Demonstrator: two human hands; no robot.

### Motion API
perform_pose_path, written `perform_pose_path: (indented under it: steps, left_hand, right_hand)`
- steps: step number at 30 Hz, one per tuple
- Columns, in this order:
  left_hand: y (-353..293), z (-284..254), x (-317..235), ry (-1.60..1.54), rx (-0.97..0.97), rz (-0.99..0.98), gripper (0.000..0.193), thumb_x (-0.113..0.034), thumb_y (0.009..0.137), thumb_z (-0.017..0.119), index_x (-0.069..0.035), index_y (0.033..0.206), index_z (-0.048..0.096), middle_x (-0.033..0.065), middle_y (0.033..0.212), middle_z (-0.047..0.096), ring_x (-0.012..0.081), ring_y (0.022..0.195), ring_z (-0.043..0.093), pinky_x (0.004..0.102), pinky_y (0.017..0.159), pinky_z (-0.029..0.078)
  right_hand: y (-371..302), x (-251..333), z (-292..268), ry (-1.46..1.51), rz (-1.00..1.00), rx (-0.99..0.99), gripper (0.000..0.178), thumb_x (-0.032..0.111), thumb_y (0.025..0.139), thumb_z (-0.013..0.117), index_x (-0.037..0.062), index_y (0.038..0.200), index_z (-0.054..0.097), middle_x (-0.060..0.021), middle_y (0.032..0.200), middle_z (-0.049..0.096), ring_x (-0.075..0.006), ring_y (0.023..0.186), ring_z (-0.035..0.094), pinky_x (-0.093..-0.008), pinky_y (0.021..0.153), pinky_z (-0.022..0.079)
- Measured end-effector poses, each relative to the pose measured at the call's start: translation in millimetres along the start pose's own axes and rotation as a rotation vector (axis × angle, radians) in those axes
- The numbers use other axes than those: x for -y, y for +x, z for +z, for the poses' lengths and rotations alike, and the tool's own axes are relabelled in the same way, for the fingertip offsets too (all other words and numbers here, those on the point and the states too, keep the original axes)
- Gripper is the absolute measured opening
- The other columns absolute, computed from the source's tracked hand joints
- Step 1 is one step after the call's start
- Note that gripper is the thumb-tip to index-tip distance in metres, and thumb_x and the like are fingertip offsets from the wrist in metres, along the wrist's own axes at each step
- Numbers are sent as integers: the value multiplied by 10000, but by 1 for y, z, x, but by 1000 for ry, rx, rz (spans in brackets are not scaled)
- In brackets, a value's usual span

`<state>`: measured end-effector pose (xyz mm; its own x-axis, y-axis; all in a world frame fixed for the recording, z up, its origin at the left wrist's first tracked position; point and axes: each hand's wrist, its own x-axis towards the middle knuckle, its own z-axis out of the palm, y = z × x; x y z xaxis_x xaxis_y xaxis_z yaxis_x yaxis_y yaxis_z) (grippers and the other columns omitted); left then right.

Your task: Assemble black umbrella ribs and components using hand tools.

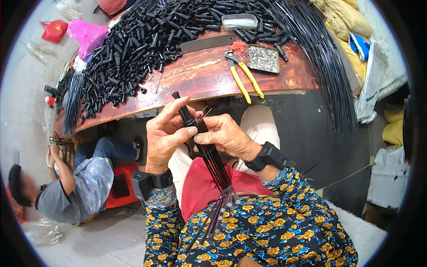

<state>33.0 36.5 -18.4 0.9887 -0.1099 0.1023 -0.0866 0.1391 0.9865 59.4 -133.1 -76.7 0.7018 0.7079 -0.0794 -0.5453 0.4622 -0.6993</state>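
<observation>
In front of my lap, my left hand is closed round a black flanged plastic tube, which tilts up and to the left. A bundle of thin black metal rods, like umbrella ribs, runs from the tube's lower end down toward my waist, with pale tips at the far end. My right hand pinches the rods where they meet the tube, its thumb close to my left thumb. Thin wire ends poke up between the hands. My fingers hide the exact joint.
A wooden table ahead bears a heap of black plastic tubes, long black rods, yellow-handled pliers, a tin of small metal pieces, a clear box and a flat bar. A co-worker sits at left.
</observation>
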Motion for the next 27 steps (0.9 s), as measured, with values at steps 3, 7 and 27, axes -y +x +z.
perform_pose_path:
  steps: [3, 7, 27]
  left_hand:
    - [-1, 2, 3, -4, -65, -4, 591, 130, 736, 662, 52, 1301, 507, 138, 1089, 598, 250, 1024, 630, 349, 884, 520]
    - [0, 2, 6, -7, -108, 29, 573, 152, 711, 656, 55, 1264, 539, 144, 1052, 620, 262, 984, 646, 365, 879, 529]
    - [6, -11, 30, -244, 180, 225, 680, 2, 654, 794, -252, 1254, 598, 186, 1169, 647, 397, 1349, 367, 499, 1115, 300]
  right_hand:
    - [-2, 6, -3, -109, 59, 8, 224, 26, 829, 699, 0, 1050, 674, -3, 851, 655, -56, 714, 598, -205, 636, 493]
    - [-6, 16, 6, 1, 33, 14, 213, 28, 828, 702, -6, 1037, 679, -3, 850, 655, -60, 743, 602, -211, 663, 495]
    - [-6, 23, 4, 18, -14, 232, 406, 92, 820, 724, 33, 1206, 612, -11, 823, 663, -57, 675, 613, -174, 530, 450]
